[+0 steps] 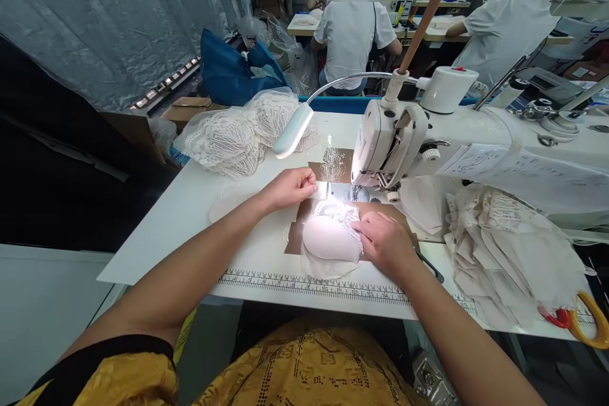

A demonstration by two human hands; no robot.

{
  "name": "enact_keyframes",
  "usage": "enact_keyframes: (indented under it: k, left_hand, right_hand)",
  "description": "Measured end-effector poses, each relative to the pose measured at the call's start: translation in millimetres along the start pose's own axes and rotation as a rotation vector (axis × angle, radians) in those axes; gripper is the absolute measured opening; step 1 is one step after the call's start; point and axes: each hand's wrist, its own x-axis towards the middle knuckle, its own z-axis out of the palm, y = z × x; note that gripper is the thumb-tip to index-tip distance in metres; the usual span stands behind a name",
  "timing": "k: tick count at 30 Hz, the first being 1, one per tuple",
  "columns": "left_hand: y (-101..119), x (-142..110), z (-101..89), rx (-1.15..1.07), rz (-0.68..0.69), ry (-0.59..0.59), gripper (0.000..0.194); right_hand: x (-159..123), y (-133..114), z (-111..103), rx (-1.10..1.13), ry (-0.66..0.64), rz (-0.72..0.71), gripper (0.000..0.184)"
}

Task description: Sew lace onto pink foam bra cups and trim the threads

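A white padded bra cup (328,240) with lace along its upper edge lies on the table in front of the sewing machine (387,143), under its bright lamp. My right hand (384,240) grips the cup's right edge, fingers curled at the lace. Thin lace fabric (328,268) shows below the cup. My left hand (294,186) is closed in a pinch left of the needle area, apart from the cup. What its fingertips hold, if anything, is too small to make out. The presser foot (356,193) stands just behind the cup.
Lace cups (228,139) are piled at the back left, beside the lamp head (294,131). Cut lace pieces (504,247) lie at the right, near orange-handled scissors (590,322). A ruler strip (304,283) runs along the front edge. Other people sit working beyond.
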Motion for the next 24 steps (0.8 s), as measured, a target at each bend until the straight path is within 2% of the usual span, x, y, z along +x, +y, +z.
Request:
enact_keyframes:
  k: [2,4,9,12,15,17,20,24]
  left_hand:
    - [8,-8,-4.5,0.106,0.033,0.112,0.013]
    - [18,-18,-1.3,0.167,0.107,0.148,0.016]
    - [28,-35,38.9,0.372,0.354,-0.072,0.027]
    - [25,-34,59.3,0.486,0.469,-0.11,0.03]
    - [26,-28,64.0,0.499,0.546,-0.133,0.031]
    - [28,-24,62.6,0.503,0.565,-0.154,0.03]
    - [31,-19,62.1,0.562,0.508,-0.148,0.033]
    - [29,-14,65.7,0.623,0.476,-0.12,0.036]
  right_hand:
    - [0,1,1,0.004,0.001,-0.003,0.027]
    - [0,1,1,0.011,0.008,-0.011,0.026]
    - [-2,1,-1,0.026,0.061,0.002,0.022]
    - [-1,0,-4,0.011,0.095,0.05,0.023]
    - [3,-1,-5,-0.044,0.107,0.085,0.029]
    - [6,-2,-4,-0.114,0.049,0.11,0.031]
    - [8,-2,-3,-0.205,-0.035,0.144,0.032]
    - [8,-3,-1,-0.247,-0.031,0.171,0.031]
